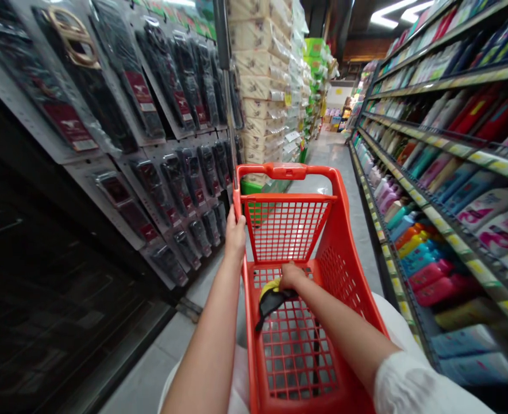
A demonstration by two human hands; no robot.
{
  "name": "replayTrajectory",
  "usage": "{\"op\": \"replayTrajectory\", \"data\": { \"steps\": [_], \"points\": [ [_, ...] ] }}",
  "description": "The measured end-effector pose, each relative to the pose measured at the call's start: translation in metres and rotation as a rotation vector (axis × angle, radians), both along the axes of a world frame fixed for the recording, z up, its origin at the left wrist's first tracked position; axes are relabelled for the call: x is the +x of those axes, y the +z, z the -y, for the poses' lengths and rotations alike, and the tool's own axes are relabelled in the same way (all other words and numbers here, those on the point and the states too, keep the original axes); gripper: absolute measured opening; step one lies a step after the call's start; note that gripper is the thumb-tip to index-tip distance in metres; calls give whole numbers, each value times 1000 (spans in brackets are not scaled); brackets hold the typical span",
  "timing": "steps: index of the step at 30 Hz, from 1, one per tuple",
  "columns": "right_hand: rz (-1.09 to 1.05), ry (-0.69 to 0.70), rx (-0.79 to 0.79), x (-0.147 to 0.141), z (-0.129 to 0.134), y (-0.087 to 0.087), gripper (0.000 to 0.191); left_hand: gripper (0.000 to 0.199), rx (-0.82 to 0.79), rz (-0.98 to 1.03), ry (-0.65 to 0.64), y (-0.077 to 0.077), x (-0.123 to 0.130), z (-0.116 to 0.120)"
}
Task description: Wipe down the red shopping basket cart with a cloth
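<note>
A red plastic shopping cart (344, 270) with grid panels stands right in front of me. My left hand (235, 236) is closed around the cart's left rim, near the upright that leads to the handle (286, 171). Down inside the basket, my right hand (292, 277) grips a small black and yellow item (273, 300), which looks like fabric; its exact kind is unclear. A dark strip of it hangs toward the left side of the basket. My right fingers are partly hidden behind the back of the hand.
On the left, packaged belts (142, 103) hang on a display wall. Stacked tissue packs (262, 86) rise beyond the cart. Shelves of bottles (435, 230) line the right side. A tiled aisle floor (334, 155) runs ahead between them.
</note>
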State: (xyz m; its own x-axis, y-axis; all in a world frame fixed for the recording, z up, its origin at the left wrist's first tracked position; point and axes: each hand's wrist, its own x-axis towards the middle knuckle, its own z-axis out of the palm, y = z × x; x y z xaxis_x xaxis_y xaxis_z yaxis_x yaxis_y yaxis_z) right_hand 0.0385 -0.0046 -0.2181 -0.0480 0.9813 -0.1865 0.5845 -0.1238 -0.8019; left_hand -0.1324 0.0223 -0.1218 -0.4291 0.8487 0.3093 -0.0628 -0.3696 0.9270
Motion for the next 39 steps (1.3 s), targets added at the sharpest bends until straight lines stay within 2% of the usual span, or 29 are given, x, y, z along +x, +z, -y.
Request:
{"op": "replayTrajectory", "data": {
  "steps": [2, 4, 6, 8, 9, 11, 15, 18, 20, 23, 27, 29, 31, 33, 36, 37, 39],
  "points": [
    [189, 64, 52, -10, 15, -13, 22, 54, 3, 10, 6, -2, 0, 0],
    [400, 204, 128, -19, 31, -26, 26, 54, 3, 17, 9, -3, 0, 0],
    [547, 378, 214, -22, 42, -34, 42, 54, 1, 23, 7, -4, -1, 1],
    [583, 525, 247, -17, 42, -34, 56, 54, -11, 23, 10, -3, 0, 2],
    [587, 585, 245, -13, 36, -30, 56, 54, -19, 20, 14, -3, 0, 3],
    [607, 658, 210, -1, 16, -16, 42, 54, -29, 6, 22, -1, 0, 4],
    [713, 640, 172, 5, -32, 13, 13, 55, 3, 13, 10, 4, 3, 6],
    [760, 675, 158, -5, -41, 15, 13, 55, 7, 18, 12, 5, 4, 6],
    [748, 738, 131, -7, -32, 6, 19, 55, 3, 16, 6, 3, 3, 6],
    [698, 757, 153, 13, -13, -16, 32, 56, 10, 22, -2, -1, 1, 5],
    [597, 518, 197, 53, 6, -46, 53, 56, 19, 10, 9, -4, 0, 3],
    [562, 395, 171, 60, 18, -58, 66, 55, 15, 3, 4, -3, 0, 2],
    [543, 336, 192, 55, 30, -68, 78, 55, 10, 4, -1, -2, 0, 2],
    [521, 392, 260, 43, 41, -75, 83, 55, 4, 14, -4, -1, 0, 2],
    [486, 567, 342, 20, 42, -79, 72, 56, 8, 17, 0, -2, 1, 3],
    [491, 565, 349, 11, 39, -78, 66, 56, 9, 10, 5, -2, 1, 3],
    [525, 467, 339, -9, 29, -74, 58, 56, 14, -8, 12, -1, 0, 4]
  ]
}}
